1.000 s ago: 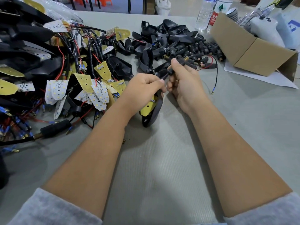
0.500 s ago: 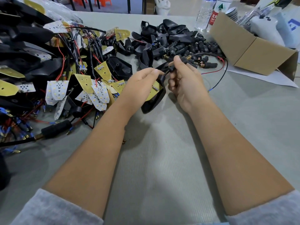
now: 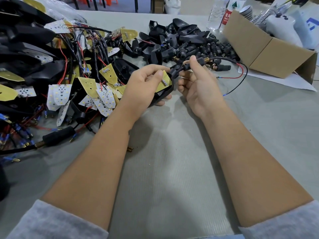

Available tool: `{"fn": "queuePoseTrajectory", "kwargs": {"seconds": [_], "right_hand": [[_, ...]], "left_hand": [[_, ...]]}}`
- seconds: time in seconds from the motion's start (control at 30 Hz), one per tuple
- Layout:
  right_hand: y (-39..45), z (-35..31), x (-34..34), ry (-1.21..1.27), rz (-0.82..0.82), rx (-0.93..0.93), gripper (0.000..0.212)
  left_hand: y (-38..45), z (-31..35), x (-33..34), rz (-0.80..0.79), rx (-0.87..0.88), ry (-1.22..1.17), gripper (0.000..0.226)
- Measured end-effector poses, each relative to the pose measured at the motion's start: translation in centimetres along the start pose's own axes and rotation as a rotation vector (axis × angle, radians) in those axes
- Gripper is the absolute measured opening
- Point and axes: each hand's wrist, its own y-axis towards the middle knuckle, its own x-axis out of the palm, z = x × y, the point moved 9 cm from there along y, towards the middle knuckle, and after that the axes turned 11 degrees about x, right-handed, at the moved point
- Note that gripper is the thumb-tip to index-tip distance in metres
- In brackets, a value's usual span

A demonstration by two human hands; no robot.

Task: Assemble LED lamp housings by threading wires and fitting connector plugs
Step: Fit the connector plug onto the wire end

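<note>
Just above the worktop (image 3: 172,169), near its middle, the black lamp housing (image 3: 164,94) is being cradled in the left hand (image 3: 145,87), whose fingers are curling round its shell while the thumb is pressing the yellow LED board (image 3: 164,82) into its open face; holding it tilted this way is probably keeping the board seated and the neck of the housing turned toward the other hand. Right of the housing, the right hand (image 3: 198,83) is pinching the ribbed black connector plug (image 3: 195,62) between thumb and forefinger, its brass tip pointing away, seemingly pushing it toward the housing's neck, though whether it is fully seated is hard to tell. From the plug, the red and black wires (image 3: 241,73) are looping out to the right of the housing and trailing down onto the worktop, which suggests threading is done and fitting is under way. Beyond the housing, a heap of empty black shells and loose plugs (image 3: 189,44) is lying within reach. Left of the housing, a tangle of wired LED boards (image 3: 86,87) is crowding close to the left wrist. Farther right of the housing, an open cardboard box (image 3: 262,47) is sitting beside water bottles (image 3: 222,12), and the slack wire is looping close in front of the box.
</note>
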Motion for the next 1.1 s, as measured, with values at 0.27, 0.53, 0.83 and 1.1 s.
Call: {"fn": "queuePoseTrajectory", "kwargs": {"seconds": [0.27,0.53,0.83,1.1], "right_hand": [[-0.9,-0.4,0.7,0.024,-0.053,-0.017,0.018],[-0.5,0.5,1.7,-0.268,-0.048,-0.006,0.011],[-2.8,-2.5,2.1,-0.77,0.183,-0.474,0.012],[-2.9,-2.1,3.0,-0.828,0.098,-0.483,0.021]], "left_hand": [[0.2,0.0,-0.2,0.02,0.014,-0.027,0.026],[0.6,-0.8,-0.9,0.106,-0.042,-0.015,0.021],[0.4,-1.0,-0.6,0.048,-0.055,0.046,0.03],[0.3,-1.3,-0.3,0.026,-0.083,-0.044,0.045]]}}
